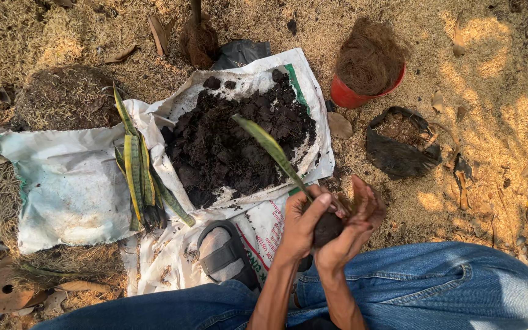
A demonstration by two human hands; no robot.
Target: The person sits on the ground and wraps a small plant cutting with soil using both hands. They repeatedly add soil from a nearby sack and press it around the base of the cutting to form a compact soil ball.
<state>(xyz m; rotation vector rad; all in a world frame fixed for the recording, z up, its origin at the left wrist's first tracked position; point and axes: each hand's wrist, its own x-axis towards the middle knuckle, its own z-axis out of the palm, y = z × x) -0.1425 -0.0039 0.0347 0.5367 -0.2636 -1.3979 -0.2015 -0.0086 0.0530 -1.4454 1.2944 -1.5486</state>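
Left of the soil heap (233,146) on its white sack (313,146) lie spare striped cuttings (139,177), while just below it the left hand (304,223) and right hand (352,226) close around a soil ball (328,227), cupping it so the leaf cutting (270,150) stands upright.

A dark round soil ball (327,227) sat pressed between both hands, low centre of the head view, above the person's lap. Left hand (304,221) cupped its left side, thumb over the top; right hand (357,221) closed on its right side, fingers raised. From the ball's top a single long stiff leaf (271,148) rose, green with yellow edges, tilted up and to the left over the heap of dark soil.
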